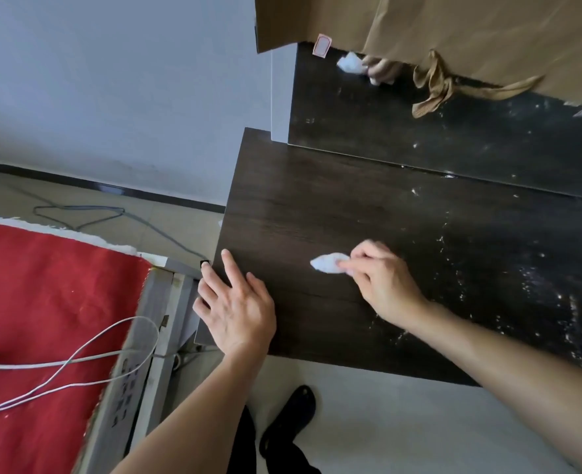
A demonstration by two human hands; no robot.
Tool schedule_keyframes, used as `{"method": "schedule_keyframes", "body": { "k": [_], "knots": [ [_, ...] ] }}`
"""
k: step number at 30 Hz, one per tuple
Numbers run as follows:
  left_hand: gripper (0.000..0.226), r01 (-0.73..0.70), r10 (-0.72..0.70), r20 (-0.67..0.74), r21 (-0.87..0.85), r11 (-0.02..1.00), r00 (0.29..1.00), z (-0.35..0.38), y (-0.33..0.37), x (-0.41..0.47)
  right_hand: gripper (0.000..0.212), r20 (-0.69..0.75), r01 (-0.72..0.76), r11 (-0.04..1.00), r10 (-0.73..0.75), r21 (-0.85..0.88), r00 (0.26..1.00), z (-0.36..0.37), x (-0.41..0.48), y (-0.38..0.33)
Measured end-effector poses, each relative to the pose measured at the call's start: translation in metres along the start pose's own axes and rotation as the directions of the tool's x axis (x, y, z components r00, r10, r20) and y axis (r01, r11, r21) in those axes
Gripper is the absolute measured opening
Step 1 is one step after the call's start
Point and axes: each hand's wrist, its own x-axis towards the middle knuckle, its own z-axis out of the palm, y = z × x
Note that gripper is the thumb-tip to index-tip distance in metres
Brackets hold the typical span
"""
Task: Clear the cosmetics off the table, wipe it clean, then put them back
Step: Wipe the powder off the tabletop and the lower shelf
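Observation:
A dark wood table (299,206) fills the middle and right of the view, with white specks and dust on its right part. My right hand (381,282) pinches a small white tissue (328,262) and presses it on the tabletop. At the table's left edge my left hand (238,306) lies flat with its fingers spread. No cosmetics show on the tabletop.
A mirror (453,138) stands at the table's back, half covered by brown paper (470,32) tied with a ribbon. A red cloth (43,302) with white cables (87,357) lies on a surface to the left. A black sandal (293,419) is on the floor below.

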Motion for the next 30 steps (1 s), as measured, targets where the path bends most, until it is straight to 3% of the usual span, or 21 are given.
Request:
{"method": "schedule_keyframes", "body": {
  "k": [2,4,7,9,10,12,14,17,18,20,22,24,26,28,30],
  "knots": [
    [0.053,0.004,-0.004,0.006,0.007,1.0,1.0,-0.001,0.001,-0.001,0.012,0.144,0.102,0.994,-0.105,0.031,0.984,-0.009,-0.022,-0.005],
    [0.052,0.007,-0.007,0.0,0.005,1.0,1.0,0.0,0.001,0.0,0.011,0.089,0.078,0.997,-0.075,-0.028,0.993,-0.021,0.014,0.014],
    [0.056,0.009,-0.009,-0.017,0.011,1.0,1.0,0.001,0.001,0.001,0.021,-0.214,-0.246,0.966,0.224,-0.084,0.951,-0.033,0.102,0.052],
    [0.056,0.002,-0.002,-0.021,0.018,1.0,1.0,0.002,0.0,0.001,0.025,-0.256,-0.397,0.916,0.374,-0.046,0.891,-0.026,0.12,0.056],
    [0.055,0.001,-0.001,-0.025,0.019,1.0,1.0,0.003,-0.001,0.001,0.024,-0.246,-0.376,0.925,0.353,-0.053,0.903,-0.016,0.111,0.049],
    [0.053,-0.002,0.002,-0.019,0.014,1.0,1.0,0.003,-0.002,0.001,0.017,-0.197,-0.191,0.981,0.178,-0.047,0.964,0.002,0.06,0.023],
    [0.053,0.002,-0.001,-0.011,0.011,1.0,1.0,0.002,-0.001,0.001,0.019,-0.043,-0.024,0.999,0.025,0.025,0.999,0.01,-0.012,-0.009],
    [0.053,-0.002,0.002,-0.008,0.008,1.0,1.0,0.001,0.0,-0.001,0.029,0.175,0.134,0.988,-0.146,0.076,0.974,-0.003,-0.063,-0.025],
    [0.053,-0.006,0.006,-0.012,0.007,1.0,1.0,0.002,-0.001,0.0,0.027,0.161,0.121,0.992,-0.127,0.047,0.979,-0.009,-0.048,-0.014],
    [0.053,-0.003,0.003,-0.022,0.001,1.0,1.0,0.003,-0.001,0.001,0.025,-0.049,-0.019,0.999,0.017,-0.05,0.999,-0.022,0.006,0.016],
    [0.053,-0.002,0.002,-0.03,0.007,1.0,1.0,0.004,-0.001,0.001,0.026,-0.202,-0.241,0.965,0.218,-0.1,0.955,-0.036,0.062,0.051],
    [0.053,-0.014,0.015,-0.031,0.014,1.0,0.999,0.005,-0.002,0.001,0.029,-0.223,-0.411,0.909,0.387,-0.074,0.895,-0.035,0.081,0.07],
    [0.053,-0.019,0.019,-0.036,0.016,1.0,0.999,0.006,-0.003,0.002,0.028,-0.225,-0.398,0.913,0.37,-0.091,0.901,-0.019,0.06,0.056],
    [0.053,-0.021,0.021,-0.036,-0.002,1.0,0.999,0.007,-0.005,0.002,0.023,-0.225,-0.247,0.968,0.23,-0.05,0.947,-0.002,0.003,0.027],
    [0.052,-0.027,0.027,-0.029,-0.013,1.0,0.999,0.006,-0.005,0.002,0.024,-0.136,-0.134,0.991,0.134,0.005,0.982,0.01,-0.068,-0.004]
  ]
}}
